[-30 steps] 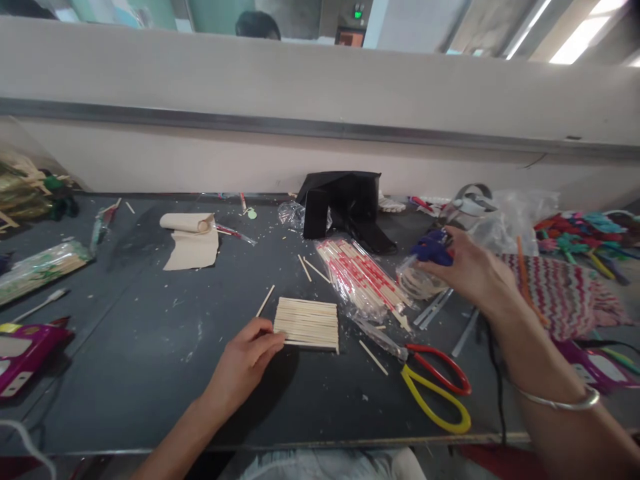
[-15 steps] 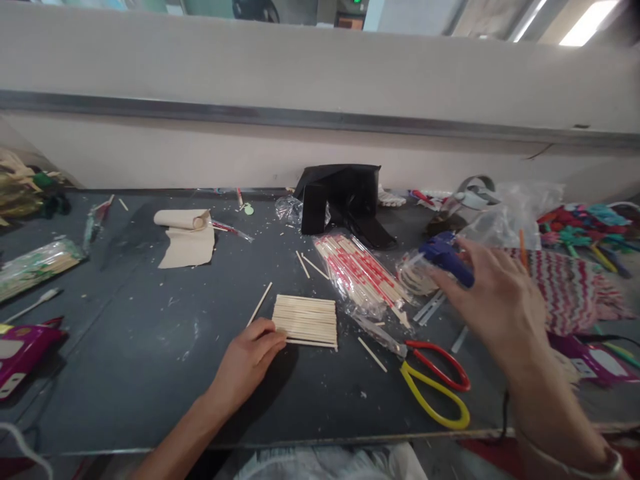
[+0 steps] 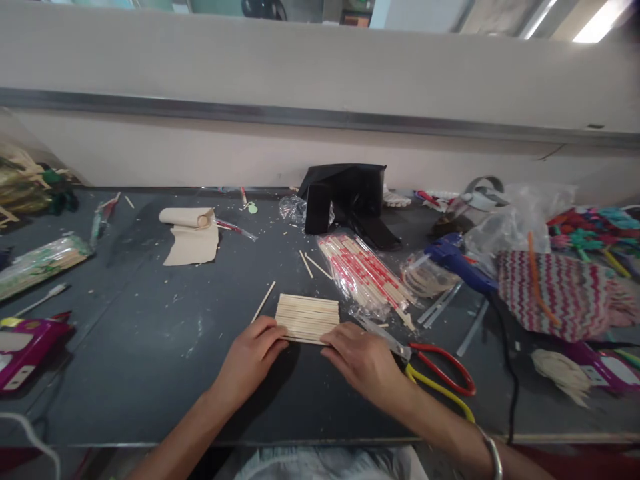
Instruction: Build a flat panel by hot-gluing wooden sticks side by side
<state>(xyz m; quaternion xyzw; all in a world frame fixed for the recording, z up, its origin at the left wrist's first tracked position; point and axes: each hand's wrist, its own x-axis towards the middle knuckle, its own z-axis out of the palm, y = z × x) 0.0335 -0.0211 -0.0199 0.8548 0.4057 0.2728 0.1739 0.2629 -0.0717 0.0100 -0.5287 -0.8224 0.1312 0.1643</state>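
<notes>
A flat panel of wooden sticks (image 3: 307, 317), laid side by side, rests on the dark table in front of me. My left hand (image 3: 255, 350) pinches its near left corner between thumb and fingers. At the near right corner, my right hand (image 3: 363, 357) grips the same panel. Scissors (image 3: 445, 367) with one red and one yellow handle lie partly under my right forearm. Beyond my right hand, a blue glue gun (image 3: 457, 262) rests on the table with its black cord trailing toward the front edge. One loose stick (image 3: 263, 301) lies just left of the panel.
Packaged chopsticks (image 3: 363, 273) lie behind the panel, and a black folded piece (image 3: 345, 197) stands near the wall. A roll of beige cloth (image 3: 190, 233) sits at the back left. Knitted striped fabric (image 3: 555, 293) is at right; a magenta box (image 3: 30, 350) is at left.
My right hand has let go of the glue gun, leaving it on the table, and has come left to the stick panel. My left hand has stayed at the panel's corner.
</notes>
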